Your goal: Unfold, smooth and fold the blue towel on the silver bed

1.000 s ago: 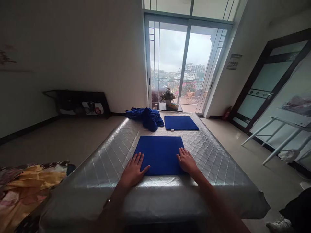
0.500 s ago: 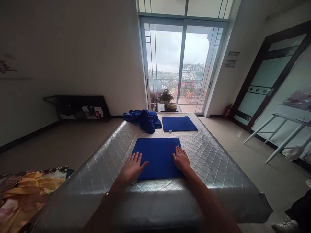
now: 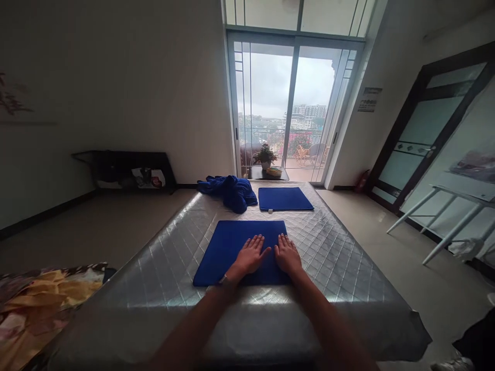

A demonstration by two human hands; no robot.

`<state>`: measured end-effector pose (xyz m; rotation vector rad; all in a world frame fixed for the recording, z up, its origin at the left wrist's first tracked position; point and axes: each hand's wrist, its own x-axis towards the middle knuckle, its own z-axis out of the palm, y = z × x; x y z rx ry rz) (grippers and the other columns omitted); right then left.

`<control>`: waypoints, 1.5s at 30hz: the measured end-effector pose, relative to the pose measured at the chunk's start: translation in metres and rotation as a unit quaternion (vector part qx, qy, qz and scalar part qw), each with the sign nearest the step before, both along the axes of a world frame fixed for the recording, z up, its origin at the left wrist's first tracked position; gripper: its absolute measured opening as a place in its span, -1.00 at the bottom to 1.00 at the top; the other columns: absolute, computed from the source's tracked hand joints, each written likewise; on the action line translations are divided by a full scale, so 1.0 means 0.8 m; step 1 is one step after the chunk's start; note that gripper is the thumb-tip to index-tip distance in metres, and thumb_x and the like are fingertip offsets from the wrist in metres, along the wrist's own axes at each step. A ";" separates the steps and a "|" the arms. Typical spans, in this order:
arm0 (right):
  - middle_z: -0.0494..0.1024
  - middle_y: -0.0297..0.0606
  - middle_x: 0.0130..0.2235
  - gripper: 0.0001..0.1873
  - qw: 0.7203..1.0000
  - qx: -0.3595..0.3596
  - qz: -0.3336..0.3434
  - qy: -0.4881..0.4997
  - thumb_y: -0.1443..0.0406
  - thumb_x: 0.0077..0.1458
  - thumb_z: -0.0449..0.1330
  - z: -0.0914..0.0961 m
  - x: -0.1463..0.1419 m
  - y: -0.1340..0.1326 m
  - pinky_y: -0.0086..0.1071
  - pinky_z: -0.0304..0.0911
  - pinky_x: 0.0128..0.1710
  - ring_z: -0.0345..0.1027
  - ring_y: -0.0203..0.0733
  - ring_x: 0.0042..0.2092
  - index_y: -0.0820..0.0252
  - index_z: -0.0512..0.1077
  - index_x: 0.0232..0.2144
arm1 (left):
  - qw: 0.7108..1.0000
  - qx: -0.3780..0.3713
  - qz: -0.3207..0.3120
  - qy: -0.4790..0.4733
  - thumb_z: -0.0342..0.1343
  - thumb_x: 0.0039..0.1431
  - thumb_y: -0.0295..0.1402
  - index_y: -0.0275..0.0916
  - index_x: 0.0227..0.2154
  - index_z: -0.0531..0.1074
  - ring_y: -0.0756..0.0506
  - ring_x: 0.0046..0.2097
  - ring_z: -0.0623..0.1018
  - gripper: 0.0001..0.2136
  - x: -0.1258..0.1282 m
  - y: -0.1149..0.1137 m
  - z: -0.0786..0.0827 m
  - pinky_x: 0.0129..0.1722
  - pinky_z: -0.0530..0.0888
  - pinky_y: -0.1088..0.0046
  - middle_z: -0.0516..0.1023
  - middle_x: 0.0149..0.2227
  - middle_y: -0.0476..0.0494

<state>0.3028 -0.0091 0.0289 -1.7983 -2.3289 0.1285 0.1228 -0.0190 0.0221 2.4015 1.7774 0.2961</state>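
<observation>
A flat, neatly squared piece of folded blue cloth (image 3: 220, 252) lies on the silver quilted table cover (image 3: 328, 257) in front of me. My left hand (image 3: 250, 255) rests palm down on it, right of its middle, fingers stretched out. Along the cloth's right edge, my right hand (image 3: 286, 253) also lies flat with its fingers extended. Farther back on the cover is a second flat blue cloth (image 3: 285, 198) with a small white tag on its near edge. Left of that sits a crumpled heap of blue cloth (image 3: 230, 191).
Behind the table, a potted plant (image 3: 265, 156) stands on a small stand before the glass sliding door (image 3: 263, 82). Patterned yellow fabric (image 3: 50, 299) lies at lower left. A pale-legged table (image 3: 460, 198) stands right. A dark shoe and clothing show at lower right.
My left hand has moved right, from the cloth's left edge to right of its middle, uncovering the near left corner. My right hand stays at the right edge.
</observation>
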 end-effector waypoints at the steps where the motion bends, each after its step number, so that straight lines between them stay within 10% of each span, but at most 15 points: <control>1: 0.01 -0.08 0.44 -0.35 1.000 0.001 -0.003 0.005 0.19 0.39 -0.22 0.000 -0.001 0.000 -0.19 -0.23 0.41 -0.18 -0.11 0.45 0.43 0.04 0.40 | 1.000 -0.002 0.021 0.008 -0.46 0.41 0.06 -0.24 0.42 0.00 -0.20 0.47 -0.01 -0.31 -0.022 -0.004 -0.003 0.42 -0.01 0.06 0.00 0.46 -0.26; 9: -0.02 -0.09 0.45 -0.35 1.000 -0.012 -0.011 0.014 0.20 0.39 -0.22 -0.001 -0.002 0.002 -0.19 -0.27 0.41 -0.21 -0.13 0.46 0.41 0.02 0.41 | 0.985 0.012 0.164 0.058 -0.53 0.35 0.15 -0.38 0.41 0.00 -0.30 0.46 0.00 -0.18 -0.154 -0.041 -0.015 0.40 0.02 0.01 -0.01 0.45 -0.35; 22: -0.07 -0.05 0.45 -0.35 0.998 -0.055 -0.003 -0.029 0.21 0.40 -0.22 0.014 -0.003 0.003 -0.12 -0.28 0.41 -0.25 -0.07 0.47 0.44 -0.02 0.41 | 0.984 0.030 0.165 0.065 -0.51 0.30 0.22 -0.42 0.40 0.01 -0.32 0.46 0.00 -0.11 -0.151 -0.045 -0.020 0.41 0.00 0.06 -0.01 0.45 -0.37; 29: -0.03 -0.07 0.45 -0.36 0.999 -0.042 -0.002 -0.008 0.20 0.41 -0.24 0.032 -0.007 0.057 -0.18 -0.26 0.41 -0.23 -0.11 0.46 0.42 0.01 0.41 | 0.980 0.051 0.184 0.057 -0.46 0.29 0.24 -0.44 0.40 0.02 -0.30 0.46 0.01 -0.10 -0.152 -0.042 -0.029 0.40 0.03 0.07 -0.03 0.45 -0.44; 45: -0.06 -0.05 0.46 -0.31 0.999 -0.035 -0.015 0.036 0.16 0.39 -0.22 0.003 -0.018 0.105 -0.18 -0.31 0.41 -0.27 -0.09 0.47 0.47 -0.01 0.41 | 0.978 0.047 0.196 0.050 -0.38 0.32 0.21 -0.52 0.37 0.05 -0.29 0.45 0.05 -0.12 -0.174 -0.039 -0.045 0.40 0.08 0.10 0.02 0.43 -0.46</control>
